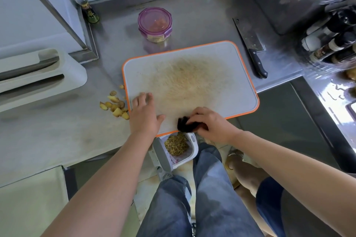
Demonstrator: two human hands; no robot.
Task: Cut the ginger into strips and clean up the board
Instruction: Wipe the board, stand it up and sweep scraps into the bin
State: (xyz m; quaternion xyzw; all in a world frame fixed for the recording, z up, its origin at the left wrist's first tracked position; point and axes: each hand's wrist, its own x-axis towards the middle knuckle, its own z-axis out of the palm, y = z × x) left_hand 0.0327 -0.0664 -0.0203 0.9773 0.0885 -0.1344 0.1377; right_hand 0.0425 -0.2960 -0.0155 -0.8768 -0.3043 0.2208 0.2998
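Note:
A white cutting board (221, 75) with an orange rim lies on the steel counter, stained yellow-brown in its middle. My left hand (144, 113) rests flat on the board's near left corner, fingers spread. My right hand (208, 122) grips a dark cloth (184, 124) pressed on the board's near edge. Just below that edge, a small white bin (192, 152) on the floor holds ginger strips and scraps (176, 144). Ginger offcuts (115, 105) lie on the counter left of the board. The cleaver (250, 44) lies to the board's right.
A purple-lidded container (155, 24) stands behind the board. A sauce bottle (86, 5) is at the back left, a white appliance (38, 75) at the left. Bottles in a rack (331, 42) crowd the right. My legs and a second person's foot (237, 158) are below.

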